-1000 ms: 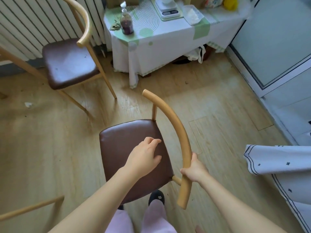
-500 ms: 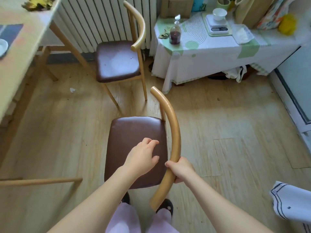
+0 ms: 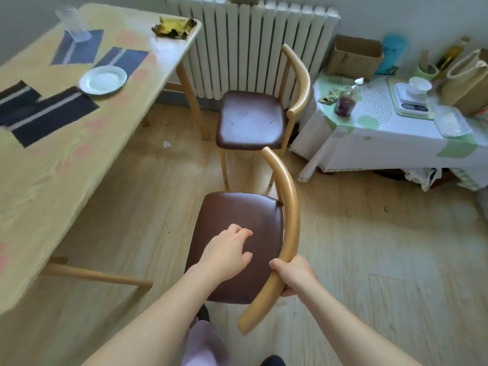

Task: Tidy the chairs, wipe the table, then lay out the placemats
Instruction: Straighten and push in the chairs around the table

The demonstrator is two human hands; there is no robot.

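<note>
A wooden chair with a brown padded seat (image 3: 237, 215) and a curved backrest (image 3: 290, 202) stands right in front of me. My right hand (image 3: 293, 277) grips the lower part of the backrest. Over the seat's middle lies my left hand (image 3: 224, 256), fingers loosely bent, holding nothing. A second matching chair (image 3: 250, 120) stands beyond, near the radiator. The long wooden table (image 3: 52, 180) is on the left with dark striped placemats (image 3: 50, 114) scattered crookedly, a white plate (image 3: 103, 80), a glass (image 3: 74, 23), a crumpled yellow cloth (image 3: 173, 26) and pinkish smears.
A white radiator (image 3: 250, 35) lines the back wall. At the right, a small cloth-covered side table (image 3: 383, 143) carries a bottle, a scale with a bowl, a box and bags. Wooden floor stretches between the chairs and the long table, and a paper scrap (image 3: 166, 144) lies there.
The view has swung left, bringing the long table into sight. The near chair has turned with my right hand still on its backrest; my left hand stays over the seat.
</note>
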